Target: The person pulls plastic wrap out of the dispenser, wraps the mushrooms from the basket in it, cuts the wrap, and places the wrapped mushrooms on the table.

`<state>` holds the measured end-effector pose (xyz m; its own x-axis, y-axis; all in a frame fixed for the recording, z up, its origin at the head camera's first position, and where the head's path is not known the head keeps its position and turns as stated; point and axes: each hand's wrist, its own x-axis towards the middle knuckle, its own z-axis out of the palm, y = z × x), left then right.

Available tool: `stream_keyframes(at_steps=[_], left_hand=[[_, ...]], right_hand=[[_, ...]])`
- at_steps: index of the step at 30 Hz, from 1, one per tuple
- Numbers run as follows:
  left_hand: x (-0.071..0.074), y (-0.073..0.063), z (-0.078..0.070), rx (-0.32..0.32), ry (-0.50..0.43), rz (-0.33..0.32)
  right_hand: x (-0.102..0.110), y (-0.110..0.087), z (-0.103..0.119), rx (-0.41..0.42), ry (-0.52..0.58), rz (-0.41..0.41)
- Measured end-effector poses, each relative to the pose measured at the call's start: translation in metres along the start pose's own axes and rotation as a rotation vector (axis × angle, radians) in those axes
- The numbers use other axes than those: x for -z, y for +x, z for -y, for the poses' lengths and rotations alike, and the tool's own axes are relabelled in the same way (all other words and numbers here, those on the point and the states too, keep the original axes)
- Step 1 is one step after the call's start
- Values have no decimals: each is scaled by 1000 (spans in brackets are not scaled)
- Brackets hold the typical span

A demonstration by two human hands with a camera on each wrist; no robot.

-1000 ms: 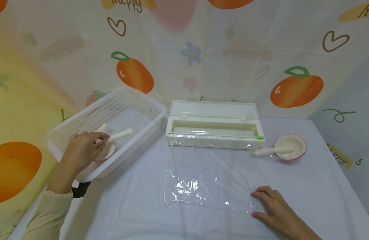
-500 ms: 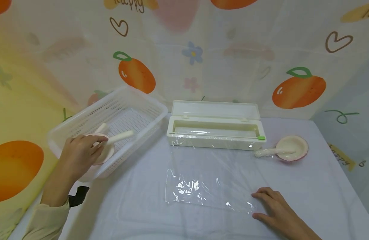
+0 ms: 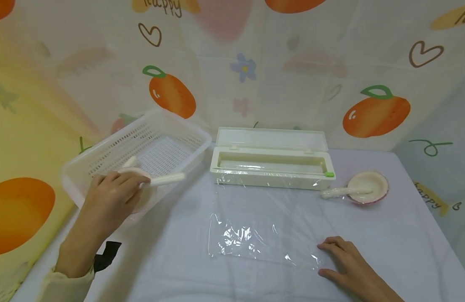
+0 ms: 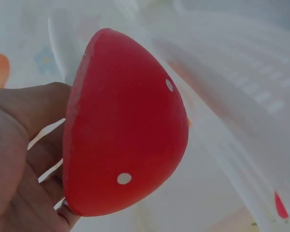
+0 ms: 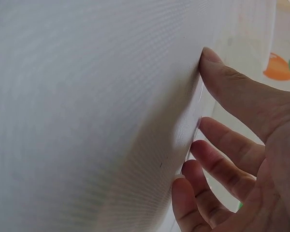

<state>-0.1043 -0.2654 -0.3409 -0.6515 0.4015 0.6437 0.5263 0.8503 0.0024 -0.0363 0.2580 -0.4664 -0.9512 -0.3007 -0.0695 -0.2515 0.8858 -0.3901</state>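
My left hand [image 3: 111, 201] grips the rim of a small bowl [image 4: 130, 125], red with white dots outside and cream inside. In the head view the bowl is over the near side of the white basket [image 3: 196, 153], partly hidden by the hand. A white spoon [image 3: 167, 179] lies across the bowl, its handle pointing right. My right hand [image 3: 347, 262] rests on the table at the right corner of a clear sheet of plastic wrap [image 3: 262, 230], fingers loosely bent and thumb apart. The wrap runs out from a cream wrap dispenser [image 3: 274, 178] with its lid up.
A film-covered bowl [image 3: 368, 184] with a spoon [image 3: 336, 192] across it stands at the right of the dispenser. Another white handle [image 3: 130, 161] shows in the basket behind the held bowl. A green slider [image 3: 329, 174] sits on the dispenser's front edge. A patterned cloth hangs behind.
My left hand has lifted the bowl and spoon from inside the basket and moved them slightly right, over its near side. The right hand stays in place.
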Motion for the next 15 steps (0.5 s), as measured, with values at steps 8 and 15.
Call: stream_keyframes(at_steps=[8, 15], left_hand=[[-6, 10, -30, -91, -53, -20], [-17, 15, -47, -119, -87, 14]], right_hand=[[0, 1, 0, -20, 23, 42], [-1, 0, -1, -4, 11, 8]])
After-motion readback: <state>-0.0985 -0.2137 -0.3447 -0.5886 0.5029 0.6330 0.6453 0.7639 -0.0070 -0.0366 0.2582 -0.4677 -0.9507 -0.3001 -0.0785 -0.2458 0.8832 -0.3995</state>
